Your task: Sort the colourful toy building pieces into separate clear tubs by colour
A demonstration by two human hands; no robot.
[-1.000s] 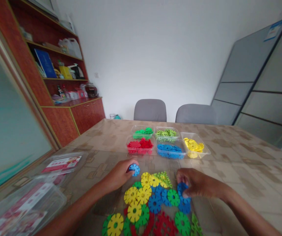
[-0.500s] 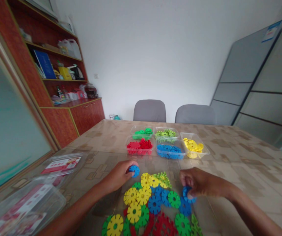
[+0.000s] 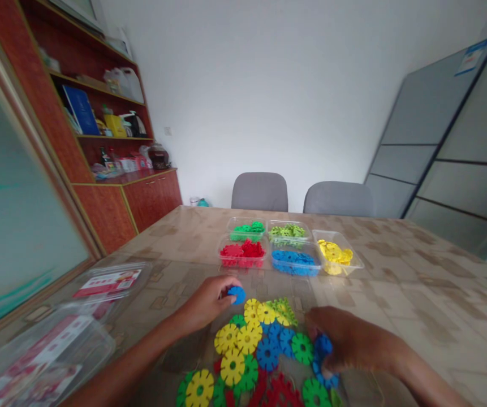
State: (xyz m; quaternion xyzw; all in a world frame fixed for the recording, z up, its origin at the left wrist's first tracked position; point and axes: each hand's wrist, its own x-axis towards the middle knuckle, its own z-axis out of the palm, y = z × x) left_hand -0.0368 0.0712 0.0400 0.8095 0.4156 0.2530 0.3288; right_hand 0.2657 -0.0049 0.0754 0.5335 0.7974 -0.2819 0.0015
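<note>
My left hand (image 3: 215,297) pinches a blue notched plastic disc (image 3: 237,295) above the table, left of the loose pile. At the right edge of that pile, my right hand (image 3: 336,339) is closed on blue notched discs (image 3: 323,346). Its fingers hide part of them, so I cannot tell how many are gripped. The pile between the hands mixes yellow discs (image 3: 232,366), more blue discs (image 3: 267,353), green discs (image 3: 301,347), red pieces (image 3: 283,391) and light green pieces (image 3: 283,308).
Beyond the pile stand clear tubs of sorted pieces: green (image 3: 247,230), light green (image 3: 288,232), red (image 3: 242,254), blue (image 3: 295,263) and yellow (image 3: 335,255). Clear plastic lids (image 3: 99,339) with printed labels lie at the left. Two grey chairs (image 3: 259,192) stand behind the table.
My right hand has moved lower and closer over the blue discs at the pile's right edge. The left hand's blue disc has shifted slightly right and turned.
</note>
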